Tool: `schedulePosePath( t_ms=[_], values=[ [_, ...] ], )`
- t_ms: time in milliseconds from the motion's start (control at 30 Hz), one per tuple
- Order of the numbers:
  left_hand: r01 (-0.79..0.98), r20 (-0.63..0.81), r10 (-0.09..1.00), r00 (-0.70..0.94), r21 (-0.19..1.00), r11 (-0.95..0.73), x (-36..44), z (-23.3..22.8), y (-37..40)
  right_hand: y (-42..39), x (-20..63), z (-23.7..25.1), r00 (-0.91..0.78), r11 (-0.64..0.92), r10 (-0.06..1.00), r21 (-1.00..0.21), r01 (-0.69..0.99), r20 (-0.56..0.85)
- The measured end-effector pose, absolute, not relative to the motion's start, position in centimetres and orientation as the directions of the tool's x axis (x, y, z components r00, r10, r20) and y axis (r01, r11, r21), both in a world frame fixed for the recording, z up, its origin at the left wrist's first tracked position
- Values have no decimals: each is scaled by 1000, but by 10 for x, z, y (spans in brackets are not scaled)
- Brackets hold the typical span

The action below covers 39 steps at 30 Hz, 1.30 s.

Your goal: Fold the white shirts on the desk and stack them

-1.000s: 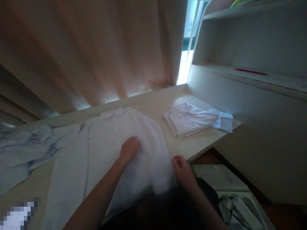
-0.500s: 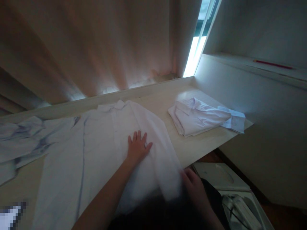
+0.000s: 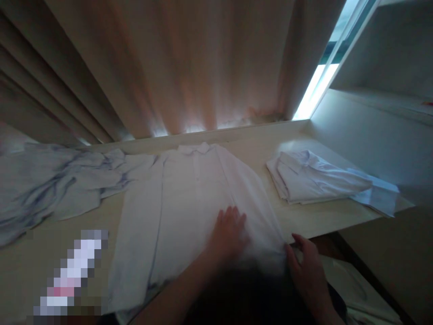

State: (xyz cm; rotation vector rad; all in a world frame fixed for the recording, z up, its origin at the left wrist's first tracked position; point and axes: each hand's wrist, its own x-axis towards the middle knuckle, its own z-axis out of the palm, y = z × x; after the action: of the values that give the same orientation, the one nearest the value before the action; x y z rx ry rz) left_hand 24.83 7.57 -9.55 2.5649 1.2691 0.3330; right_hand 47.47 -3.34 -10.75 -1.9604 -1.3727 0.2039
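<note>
A white collared shirt (image 3: 189, 198) lies spread on the table, its collar towards the curtain and its sleeves running down both sides. My left hand (image 3: 230, 232) rests palm down on the shirt front, fingers stretched out and slightly blurred. At the outer edge of the right-hand sleeve (image 3: 260, 194) is my right hand (image 3: 306, 266). Its thumb and forefinger are apart, with the thumb touching or very close to the sleeve edge. The lower part of that sleeve is hidden in dark blur near my body.
Folded white shirts (image 3: 311, 180) are stacked on the right of the table (image 3: 237, 135). Crumpled white clothes (image 3: 64, 185) lie on the left. A beige curtain (image 3: 189, 67) hangs behind, and a white panel (image 3: 368, 140) bounds the right side. A pixelated patch covers the lower left.
The view has swung left, so the shirts appear further right. My left hand has slid down the shirt front. My right hand remains by the sleeve edge, its thumb and forefinger now visibly apart.
</note>
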Motion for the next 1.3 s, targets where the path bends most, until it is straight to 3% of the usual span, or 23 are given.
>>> schedulePosePath(
  t_ms=[33,100,167,233,333,533,700,967,1300],
  values=[
    [723,89,780,619,325,-610,232,-100,59,-29,467,-105,305,-64,896,-586,808,323],
    [817,122,860,496,268,-510,186,-111,31,-17,446,-105,106,102,920,-492,865,377],
    [960,169,967,193,170,-221,134,-121,11,-4,425,-110,-29,192,924,-397,898,381],
    [999,156,988,-5,51,-2,88,-129,-5,7,406,-116,-120,233,926,-290,928,359],
    [998,94,995,-24,-50,29,52,-136,-26,15,390,-126,-176,221,941,-128,967,290],
    [995,179,980,86,-57,-77,52,-139,-49,12,392,-128,-198,195,957,38,980,213],
    [983,282,943,179,-93,-159,31,-138,-64,7,397,-127,-201,191,954,68,979,222],
    [973,325,918,228,-100,-206,10,-160,-77,9,372,-115,-278,296,905,-7,955,322],
    [953,368,882,294,-44,-299,11,-146,-91,1,346,-127,-397,413,903,-83,907,162]
  ],
)
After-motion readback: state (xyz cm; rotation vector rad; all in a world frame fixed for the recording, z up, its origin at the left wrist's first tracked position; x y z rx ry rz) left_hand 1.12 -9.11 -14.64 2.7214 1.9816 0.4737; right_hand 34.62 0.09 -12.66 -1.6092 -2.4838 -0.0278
